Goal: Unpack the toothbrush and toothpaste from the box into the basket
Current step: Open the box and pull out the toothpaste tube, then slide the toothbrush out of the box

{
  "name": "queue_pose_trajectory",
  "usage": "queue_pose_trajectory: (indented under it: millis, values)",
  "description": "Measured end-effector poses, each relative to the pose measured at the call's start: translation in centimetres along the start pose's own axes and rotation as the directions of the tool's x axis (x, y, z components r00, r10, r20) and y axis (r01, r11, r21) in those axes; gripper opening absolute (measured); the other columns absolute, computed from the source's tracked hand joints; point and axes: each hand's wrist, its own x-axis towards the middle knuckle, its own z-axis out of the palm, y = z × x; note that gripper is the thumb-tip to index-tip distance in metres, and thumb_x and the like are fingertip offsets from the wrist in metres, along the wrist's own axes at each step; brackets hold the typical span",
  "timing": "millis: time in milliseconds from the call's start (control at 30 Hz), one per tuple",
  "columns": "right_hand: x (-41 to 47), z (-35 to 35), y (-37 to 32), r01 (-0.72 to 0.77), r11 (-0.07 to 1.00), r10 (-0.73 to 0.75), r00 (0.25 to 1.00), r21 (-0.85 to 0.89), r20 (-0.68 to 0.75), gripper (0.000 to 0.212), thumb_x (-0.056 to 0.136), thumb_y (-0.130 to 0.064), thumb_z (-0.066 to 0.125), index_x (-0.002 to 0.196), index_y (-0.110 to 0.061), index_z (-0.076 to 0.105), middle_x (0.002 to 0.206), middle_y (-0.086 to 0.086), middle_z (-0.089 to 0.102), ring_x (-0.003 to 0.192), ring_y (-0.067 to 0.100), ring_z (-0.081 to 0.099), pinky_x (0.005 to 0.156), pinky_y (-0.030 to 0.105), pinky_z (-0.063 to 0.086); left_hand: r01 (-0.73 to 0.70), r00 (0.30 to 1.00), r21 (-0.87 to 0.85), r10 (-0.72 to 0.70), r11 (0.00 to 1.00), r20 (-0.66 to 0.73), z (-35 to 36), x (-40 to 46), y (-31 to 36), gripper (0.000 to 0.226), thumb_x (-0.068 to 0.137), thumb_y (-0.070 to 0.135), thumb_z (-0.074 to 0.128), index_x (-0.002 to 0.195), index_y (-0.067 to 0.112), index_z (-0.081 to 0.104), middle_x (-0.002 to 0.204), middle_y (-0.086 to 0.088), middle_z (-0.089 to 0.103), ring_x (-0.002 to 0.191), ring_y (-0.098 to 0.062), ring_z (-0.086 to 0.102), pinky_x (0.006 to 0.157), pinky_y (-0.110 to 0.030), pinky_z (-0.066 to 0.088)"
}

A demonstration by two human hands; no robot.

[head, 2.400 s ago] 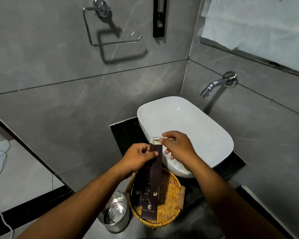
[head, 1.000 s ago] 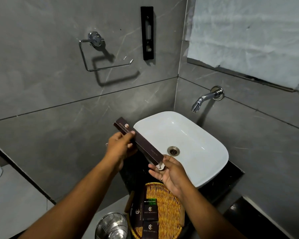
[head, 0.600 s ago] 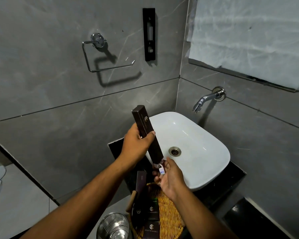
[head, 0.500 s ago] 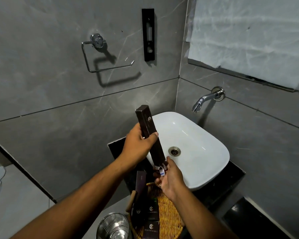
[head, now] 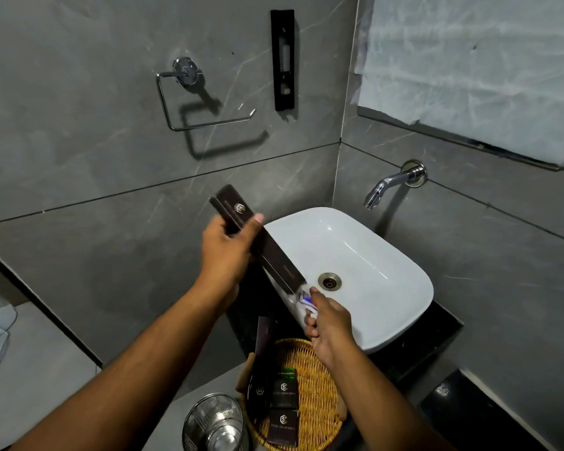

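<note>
My left hand grips a long dark brown box near its upper end, tilted with the open end down to the right over the sink's front edge. My right hand is closed on a small white and blue item, the toothpaste by its look, right at the box's open mouth. Whether it is clear of the box I cannot tell. No toothbrush is visible. The wicker basket sits below my right wrist and holds several small dark boxes.
A white basin stands on a black counter, with a wall tap above it. A steel cup sits left of the basket. A tall dark box leans on the basket's left rim. A chrome towel ring hangs on the wall.
My left hand has tilted the box from nearly upright to slanting down to the right. My right hand stays at its lower end, and more of the white and blue item shows.
</note>
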Motion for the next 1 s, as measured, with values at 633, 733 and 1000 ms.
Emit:
queue_pose_trajectory:
  millis: [633, 733, 1000]
  values:
    - [-0.1, 3.6, -5.0, 0.116, 0.943, 0.023, 0.912, -0.311, 0.41, 0.033, 0.082, -0.042, 0.069, 0.095, -0.012, 0.066, 0.047, -0.007, 0.057, 0.041, 0.006, 0.045, 0.03, 0.014, 0.025, 0.233, 0.959, -0.32, -0.271, 0.919, -0.082, -3.5, 0.3, -3.8, 0.027, 0.078, -0.006, 0.069, 0.093, 0.01, 0.053, 0.077, -0.006, 0.067, 0.067, -0.017, 0.069, 0.063, -0.032, 0.061]
    - [0.7, 3.6, -5.4, 0.065, 0.978, 0.024, 0.91, -0.2, 0.413, 0.037, 0.078, -0.046, 0.071, 0.095, -0.015, 0.06, 0.048, -0.005, 0.052, 0.04, 0.007, 0.044, 0.028, 0.015, 0.027, 0.294, 0.945, -0.341, -0.326, 0.893, -0.039, -3.7, -0.2, -4.2, 0.024, 0.077, -0.005, 0.07, 0.083, 0.016, 0.06, 0.077, -0.004, 0.073, 0.074, -0.021, 0.072, 0.062, -0.031, 0.061]
    - [2.0, 3.1, -7.2, 0.095, 0.971, 0.023, 0.876, -0.22, 0.482, 0.025, 0.084, -0.041, 0.068, 0.085, -0.019, 0.057, 0.045, -0.007, 0.05, 0.036, 0.006, 0.045, 0.03, 0.016, 0.031, 0.545, 0.825, -0.192, -0.48, 0.816, 0.299, -6.5, -0.8, -4.2, 0.031, 0.074, 0.042, 0.066, 0.094, 0.018, 0.07, 0.094, -0.008, 0.077, 0.089, -0.029, 0.074, 0.068, -0.033, 0.061]
